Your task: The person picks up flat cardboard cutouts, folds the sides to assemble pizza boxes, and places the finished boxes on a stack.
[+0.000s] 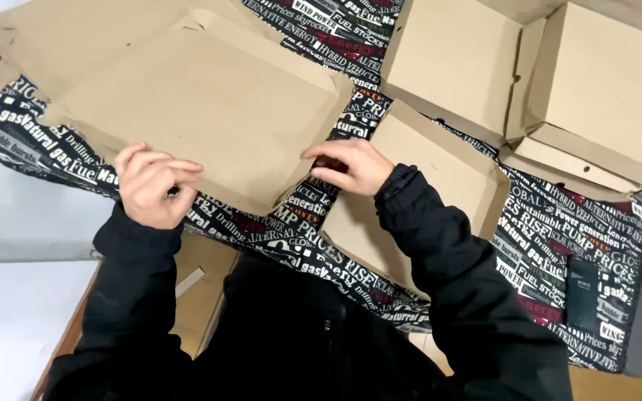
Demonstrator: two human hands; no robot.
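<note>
Tablecloth (559, 223), black with white lettering, covers the work surface; pale floor shows at the left edge and a brown strip below. Four flat cardboard box blanks lie on it: the largest cardboard blank (195, 111) spreads across the left, two more (451, 63) (611, 82) sit top right, a smaller one (425, 193) lies under the right sleeve. Bare cloth remains at lower right, where one dark phone (582, 294) rests. Left hand (150, 186) is curled, pinching the largest blank's near edge; right hand (351, 165) presses its corner with fingers half bent.
</note>
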